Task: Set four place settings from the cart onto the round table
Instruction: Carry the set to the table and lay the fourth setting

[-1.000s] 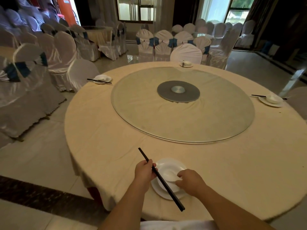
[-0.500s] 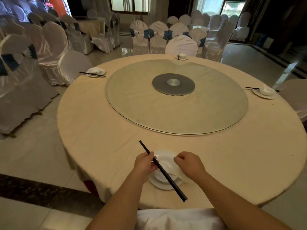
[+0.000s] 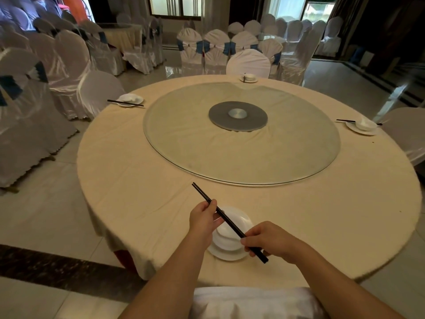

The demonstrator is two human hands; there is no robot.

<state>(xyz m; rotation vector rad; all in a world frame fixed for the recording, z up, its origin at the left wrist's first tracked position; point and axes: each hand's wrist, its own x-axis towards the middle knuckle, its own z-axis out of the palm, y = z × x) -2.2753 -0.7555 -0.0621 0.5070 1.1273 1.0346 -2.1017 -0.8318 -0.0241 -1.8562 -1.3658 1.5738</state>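
Note:
Black chopsticks (image 3: 227,221) slant over a white bowl (image 3: 232,229) that sits on a white plate (image 3: 226,253) at the near edge of the round table (image 3: 138,180). My left hand (image 3: 204,218) pinches the chopsticks near their middle. My right hand (image 3: 268,239) grips their near end beside the bowl. Three other settings lie on the table: a left setting (image 3: 128,100), a far setting (image 3: 248,78) and a right setting (image 3: 362,125), each a white plate and bowl with black chopsticks.
A glass turntable (image 3: 241,143) with a grey hub (image 3: 238,115) fills the table's middle. Covered chairs (image 3: 248,63) ring the table and crowd the left side (image 3: 34,93). A white chair back (image 3: 253,300) is right below me. Tiled floor (image 3: 46,215) lies to the left.
My right hand has left the bowl's rim and taken hold of the near end of the chopsticks. The left hand keeps holding them above the bowl.

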